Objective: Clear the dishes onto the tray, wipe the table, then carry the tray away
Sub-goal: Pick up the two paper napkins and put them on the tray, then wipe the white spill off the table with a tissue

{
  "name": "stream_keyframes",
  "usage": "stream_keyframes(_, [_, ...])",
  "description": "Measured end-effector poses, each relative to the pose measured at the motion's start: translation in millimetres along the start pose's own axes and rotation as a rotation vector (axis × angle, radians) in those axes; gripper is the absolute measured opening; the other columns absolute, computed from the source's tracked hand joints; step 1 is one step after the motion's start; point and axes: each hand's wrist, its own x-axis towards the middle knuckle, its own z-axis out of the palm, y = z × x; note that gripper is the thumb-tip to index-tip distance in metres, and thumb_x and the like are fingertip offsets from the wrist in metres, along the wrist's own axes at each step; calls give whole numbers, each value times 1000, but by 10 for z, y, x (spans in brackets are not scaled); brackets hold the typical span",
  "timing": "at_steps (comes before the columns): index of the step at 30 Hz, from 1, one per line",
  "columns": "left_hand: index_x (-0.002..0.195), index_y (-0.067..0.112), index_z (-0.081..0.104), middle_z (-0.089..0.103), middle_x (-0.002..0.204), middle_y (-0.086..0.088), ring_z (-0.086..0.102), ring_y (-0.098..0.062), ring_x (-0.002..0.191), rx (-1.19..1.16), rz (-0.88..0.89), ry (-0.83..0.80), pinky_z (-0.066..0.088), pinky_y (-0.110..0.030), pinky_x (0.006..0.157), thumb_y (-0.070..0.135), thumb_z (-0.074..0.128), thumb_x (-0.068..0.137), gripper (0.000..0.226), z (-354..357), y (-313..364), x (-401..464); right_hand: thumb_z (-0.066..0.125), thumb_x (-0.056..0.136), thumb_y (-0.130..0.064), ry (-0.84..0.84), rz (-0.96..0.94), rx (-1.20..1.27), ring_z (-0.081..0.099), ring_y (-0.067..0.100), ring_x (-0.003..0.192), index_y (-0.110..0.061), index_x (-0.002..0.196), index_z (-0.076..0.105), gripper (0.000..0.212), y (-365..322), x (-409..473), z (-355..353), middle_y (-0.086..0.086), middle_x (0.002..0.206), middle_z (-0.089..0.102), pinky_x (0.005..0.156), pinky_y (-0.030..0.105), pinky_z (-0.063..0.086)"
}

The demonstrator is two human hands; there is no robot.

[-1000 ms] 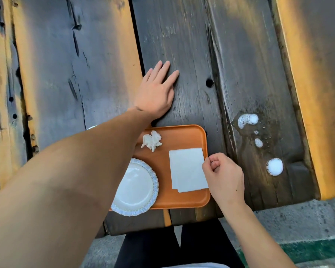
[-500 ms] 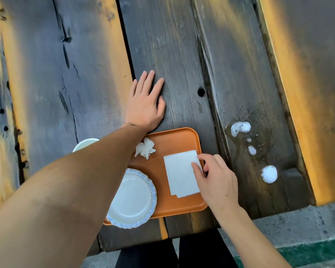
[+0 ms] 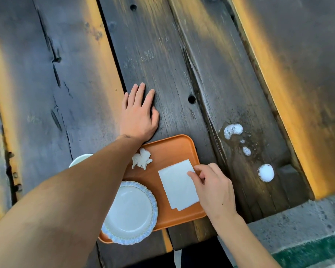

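An orange tray [image 3: 174, 149] lies at the near edge of the dark plank table [image 3: 162, 55]. On it are a white plate with a blue frilled rim [image 3: 130, 211], a crumpled white tissue [image 3: 142, 161] and a flat folded white napkin [image 3: 178, 187]. My right hand [image 3: 214, 188] is over the tray's right edge, its fingertips pinching the napkin's upper right corner. My left hand [image 3: 138, 115] lies flat on the table just beyond the tray, fingers straight. My left forearm hides the tray's left part and most of a white bowl [image 3: 79, 159].
Foamy white blobs [image 3: 232, 130] and a wet patch [image 3: 265, 172] sit on the plank to the right of the tray. A round hole [image 3: 191, 99] pierces the plank. Concrete ground [image 3: 298, 225] shows past the table's near right edge.
My right hand has moved from beside the tray onto the napkin's corner and taken hold of it. My left hand stays flat on the table. The camera has shifted.
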Motion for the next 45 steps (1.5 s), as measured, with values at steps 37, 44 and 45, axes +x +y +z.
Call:
stream_keyframes(37, [152,18,45,34,163,-14,26,-35,153,12,101,-137,18,-53,123,38,29,99,58,92,592,361,50,102,-29,228,422,496,63,11,85,-17,93,55,16,499,481,-1429,-8,86,64,63,26,49])
stream_keyframes(44, [152,21,45,36,163,-10,26,-28,154,15,75,-45,15,-48,124,34,34,99,56,244,586,392,45,102,-20,143,-119,-185,54,32,63,-11,107,47,10,530,1455,-1107,4,82,58,53,37,42])
stream_keyframes(45, [152,21,46,36,163,-10,26,-28,154,17,74,-39,16,-48,124,34,34,98,56,252,585,393,43,103,-18,55,-149,-222,52,33,65,-12,107,44,7,517,1509,-986,2,84,52,55,39,42])
